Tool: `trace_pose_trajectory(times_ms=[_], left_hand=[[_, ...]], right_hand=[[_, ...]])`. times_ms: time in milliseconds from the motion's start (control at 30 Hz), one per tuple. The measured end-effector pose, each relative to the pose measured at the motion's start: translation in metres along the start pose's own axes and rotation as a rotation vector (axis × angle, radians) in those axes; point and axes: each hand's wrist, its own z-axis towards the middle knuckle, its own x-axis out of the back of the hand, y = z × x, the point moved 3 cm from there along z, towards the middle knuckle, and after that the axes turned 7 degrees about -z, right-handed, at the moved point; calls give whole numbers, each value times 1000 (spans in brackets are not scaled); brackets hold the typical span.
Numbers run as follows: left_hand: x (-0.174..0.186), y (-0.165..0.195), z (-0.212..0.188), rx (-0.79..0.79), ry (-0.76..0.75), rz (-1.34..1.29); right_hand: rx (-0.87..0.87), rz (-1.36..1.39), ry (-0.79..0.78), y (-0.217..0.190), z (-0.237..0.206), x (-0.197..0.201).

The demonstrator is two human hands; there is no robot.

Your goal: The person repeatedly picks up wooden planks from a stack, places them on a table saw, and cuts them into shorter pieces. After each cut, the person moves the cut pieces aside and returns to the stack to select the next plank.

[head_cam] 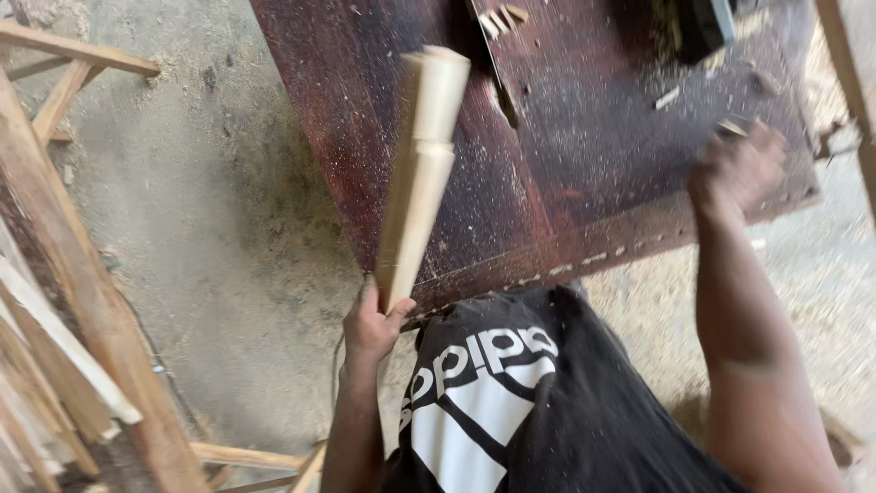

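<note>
the dark red surface (566, 155) fills the top of the view from eleven to two o'clock, dusted with sawdust and small wood chips (504, 18). stacked planks (73, 301) lean at nine o'clock, out of the way on the concrete floor (228, 228). the pale wooden stick (422, 173) stands near centre, lower end clasped in the left hand (371, 327) at six o'clock, lifted clear of the surface. the right hand (741, 167) at two o'clock rests blurred on the surface edge; i cannot tell its grip.
</note>
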Motion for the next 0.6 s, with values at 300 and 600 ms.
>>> trace_pose_trajectory(times_ms=[300, 600], left_hand=[[-77, 8, 59, -207, -264, 465], [-103, 30, 96, -328, -186, 454]], right_hand=[[958, 712, 151, -81, -152, 59], [1229, 39, -338, -192, -179, 16]])
